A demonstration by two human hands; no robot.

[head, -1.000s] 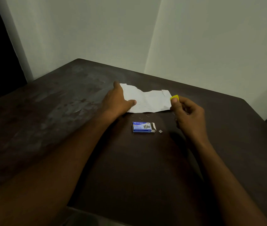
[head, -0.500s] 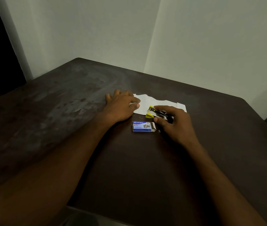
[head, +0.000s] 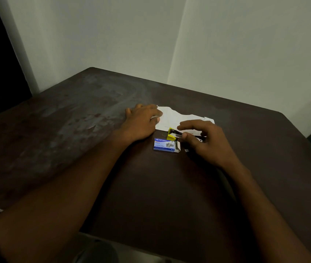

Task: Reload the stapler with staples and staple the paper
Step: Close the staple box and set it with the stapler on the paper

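Your left hand [head: 141, 123] lies flat, fingers spread, on the torn paper [head: 179, 118]. Your right hand [head: 204, 141] pinches the yellow stapler [head: 173, 134] at the paper's near edge, just beyond the blue "Kangaro" staple box [head: 165, 145].

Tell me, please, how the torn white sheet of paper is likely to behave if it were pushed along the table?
The torn white sheet of paper looks thin and lies flat, so it would probably slide or buckle rather than move stiffly. The left hand pressing on it suggests it shifts easily. Its ragged edge hints it tears readily.
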